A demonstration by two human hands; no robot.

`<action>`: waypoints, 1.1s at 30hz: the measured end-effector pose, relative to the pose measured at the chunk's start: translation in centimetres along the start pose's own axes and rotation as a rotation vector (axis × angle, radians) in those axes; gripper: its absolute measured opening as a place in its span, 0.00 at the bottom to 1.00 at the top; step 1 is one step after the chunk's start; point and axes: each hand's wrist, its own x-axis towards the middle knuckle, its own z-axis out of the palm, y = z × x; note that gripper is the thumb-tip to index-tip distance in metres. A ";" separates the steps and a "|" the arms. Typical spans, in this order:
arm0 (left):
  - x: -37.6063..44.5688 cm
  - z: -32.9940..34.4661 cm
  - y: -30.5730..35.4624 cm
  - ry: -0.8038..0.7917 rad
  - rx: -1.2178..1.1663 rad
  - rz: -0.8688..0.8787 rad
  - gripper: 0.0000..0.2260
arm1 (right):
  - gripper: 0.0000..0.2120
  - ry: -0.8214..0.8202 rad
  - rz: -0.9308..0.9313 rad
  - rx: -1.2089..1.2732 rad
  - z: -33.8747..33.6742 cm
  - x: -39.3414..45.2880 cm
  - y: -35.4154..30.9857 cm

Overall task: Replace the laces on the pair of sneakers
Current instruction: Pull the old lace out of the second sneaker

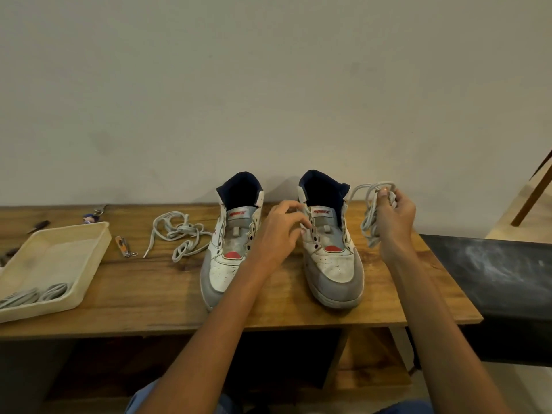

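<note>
Two grey-and-white sneakers stand side by side on the wooden tabletop [298, 309], toes toward the person, eyelets unlaced. The left hand [280, 225] hovers between the left sneaker [222, 264] and the right sneaker [331, 273], fingers loosely curled at the right sneaker's eyelet row, holding nothing. The right hand [394, 216] grips a bundled grey lace [369, 216] beside the right sneaker. A second loose lace [179, 231] lies left of the left sneaker. A cream tray [89, 264] at the far left contains coiled laces [33, 295].

Red "sparx" on the tongue labels of left sneaker [226, 258] and right sneaker [331, 258].
</note>
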 end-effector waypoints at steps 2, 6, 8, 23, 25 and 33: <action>-0.4 -1.2 -0.5 0.062 0.009 -0.045 0.05 | 0.07 -0.009 -0.009 0.034 1.0 -0.6 -0.8; -2.0 -4.1 -2.2 0.257 0.105 -0.293 0.06 | 0.10 -0.069 -0.002 0.099 3.7 -2.4 -2.0; -3.0 -5.3 -3.7 0.251 0.194 -0.514 0.11 | 0.10 -0.099 -0.007 0.123 5.2 -3.4 -2.2; -4.0 -4.2 -3.8 -0.022 -0.034 -0.641 0.30 | 0.11 -0.231 -0.080 -0.035 8.8 -6.6 -0.9; -3.7 -3.4 -3.3 -0.053 -0.032 -0.640 0.31 | 0.10 -0.250 -0.080 -0.042 8.9 -6.8 -1.0; -3.2 -11.4 -2.5 0.110 -0.587 -0.455 0.15 | 0.08 -0.623 -0.156 -0.028 12.1 -10.9 -2.1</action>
